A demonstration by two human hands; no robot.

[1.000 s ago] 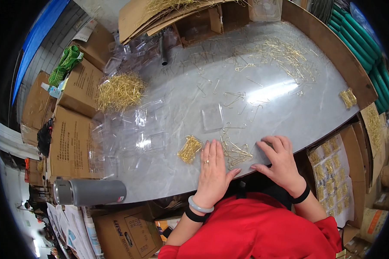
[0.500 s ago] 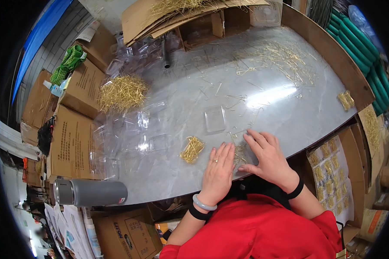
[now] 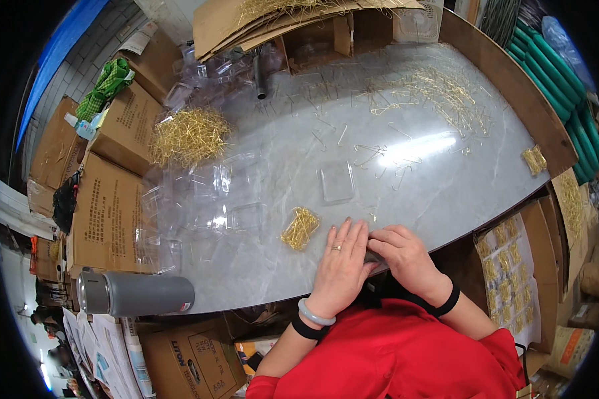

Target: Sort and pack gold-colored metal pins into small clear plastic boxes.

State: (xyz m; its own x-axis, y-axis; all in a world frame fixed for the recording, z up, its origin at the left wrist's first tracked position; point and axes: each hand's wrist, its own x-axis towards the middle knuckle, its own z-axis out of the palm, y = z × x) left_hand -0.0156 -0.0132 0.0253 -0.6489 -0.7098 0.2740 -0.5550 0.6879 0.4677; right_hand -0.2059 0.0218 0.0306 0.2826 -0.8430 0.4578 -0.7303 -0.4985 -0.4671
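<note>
Person's left hand (image 3: 341, 266): palm down, fingers straight; right hand (image 3: 406, 258): fingers bent, just beside it. Cannot tell whether either grips anything. Tangled gold bundle (image 3: 300, 229) just left of them on glossy grey table (image 3: 439, 193). Beyond: clear rectangular tray (image 3: 337, 181), thin wire hooks (image 3: 439, 93), cardboard boxes (image 3: 110, 223) leftward.

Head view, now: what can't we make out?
Head view, under the left hand and right hand: the hands hide whether either grip holds anything.
Head view, gold wire pile: pieces too fine and tangled to count.
Head view, brown carton below the table: lower picture edge cuts off its bottom.
</note>
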